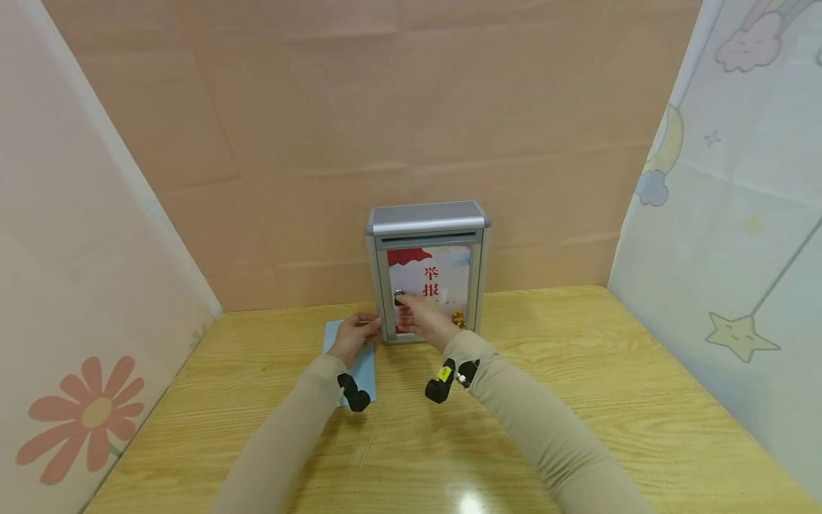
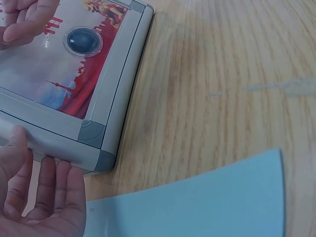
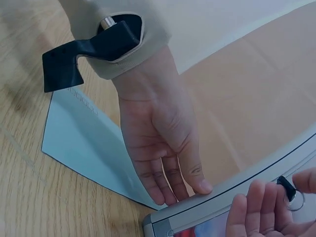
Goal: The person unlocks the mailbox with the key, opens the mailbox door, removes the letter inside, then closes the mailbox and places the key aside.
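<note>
A silver-grey metal letter box (image 1: 427, 210) with a slot near its top and red characters on its front panel stands upright at the back of the table. My right hand (image 1: 429, 320) is at the left part of that panel, pinching a key (image 3: 286, 186) with a black head and a metal ring between thumb and fingers. The key's blade is hidden. At the box's lower left side, my left hand (image 1: 352, 337) touches it with thumb on the front frame and fairly straight fingers against the side wall. Under that hand lies a light-blue sheet (image 2: 197, 207).
The wooden table (image 1: 552, 400) runs back to a peach-coloured cloth wall (image 1: 295, 143). Pale sheets with printed flowers and stars hang at both sides. A round dark lens-like piece (image 2: 83, 40) sits on the box's front panel. A black camera mount is strapped to each wrist.
</note>
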Demonstrator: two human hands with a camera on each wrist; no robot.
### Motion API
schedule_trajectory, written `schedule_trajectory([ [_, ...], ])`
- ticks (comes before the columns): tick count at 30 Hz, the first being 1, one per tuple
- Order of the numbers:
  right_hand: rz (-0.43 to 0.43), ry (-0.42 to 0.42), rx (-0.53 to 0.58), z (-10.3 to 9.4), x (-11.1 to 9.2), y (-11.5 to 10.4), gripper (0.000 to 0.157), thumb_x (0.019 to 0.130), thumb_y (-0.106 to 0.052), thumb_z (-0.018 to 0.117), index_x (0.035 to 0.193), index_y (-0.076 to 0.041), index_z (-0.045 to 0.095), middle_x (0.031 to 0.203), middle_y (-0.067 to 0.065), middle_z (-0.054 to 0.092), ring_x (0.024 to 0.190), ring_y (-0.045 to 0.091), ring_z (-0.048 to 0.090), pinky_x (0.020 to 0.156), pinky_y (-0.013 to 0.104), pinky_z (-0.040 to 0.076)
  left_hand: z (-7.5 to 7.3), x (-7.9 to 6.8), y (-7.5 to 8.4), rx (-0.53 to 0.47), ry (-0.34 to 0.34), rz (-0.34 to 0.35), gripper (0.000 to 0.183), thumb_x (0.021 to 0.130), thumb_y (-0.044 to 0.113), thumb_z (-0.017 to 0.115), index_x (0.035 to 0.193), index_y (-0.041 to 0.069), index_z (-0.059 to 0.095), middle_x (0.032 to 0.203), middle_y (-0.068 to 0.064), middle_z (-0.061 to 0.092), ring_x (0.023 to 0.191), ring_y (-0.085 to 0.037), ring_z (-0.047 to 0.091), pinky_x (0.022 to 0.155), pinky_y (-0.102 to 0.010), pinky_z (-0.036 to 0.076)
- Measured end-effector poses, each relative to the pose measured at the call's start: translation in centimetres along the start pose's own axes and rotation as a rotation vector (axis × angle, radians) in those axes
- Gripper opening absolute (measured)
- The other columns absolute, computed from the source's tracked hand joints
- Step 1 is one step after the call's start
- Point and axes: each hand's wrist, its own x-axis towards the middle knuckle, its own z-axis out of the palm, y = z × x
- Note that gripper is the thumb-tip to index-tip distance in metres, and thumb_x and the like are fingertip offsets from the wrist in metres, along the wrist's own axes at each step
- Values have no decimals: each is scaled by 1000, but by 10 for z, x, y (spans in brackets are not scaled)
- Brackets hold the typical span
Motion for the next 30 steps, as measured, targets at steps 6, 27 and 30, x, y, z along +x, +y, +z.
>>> schedule_trajectory([
  [6, 14, -36, 181, -2, 1, 4, 15, 102, -14, 45, 103, -3, 55, 91, 7, 56, 75, 14, 56, 102, 45, 42, 2, -1, 0, 11, 4, 5, 28, 94, 9, 63, 116, -7, 55, 95, -5, 60, 83, -16, 59, 100, -49, 45],
  [27, -37, -25, 203, -5, 3, 11, 15, 99, -13, 53, 92, -1, 58, 78, 4, 57, 69, 11, 53, 67, 22, 49, 3, 0, 1, 85, 32, 22, 23, 94, 11, 64, 109, -4, 57, 90, -4, 62, 83, -18, 60, 93, -47, 50],
  [30, -12, -18, 277, -4, 3, 12, 14, 100, -12, 52, 94, -2, 58, 80, 4, 58, 71, 10, 55, 71, 23, 50, 3, 1, 0, 87, 34, 20, 23, 94, 11, 64, 110, -4, 57, 90, -5, 62, 83, -18, 61, 94, -48, 50],
])
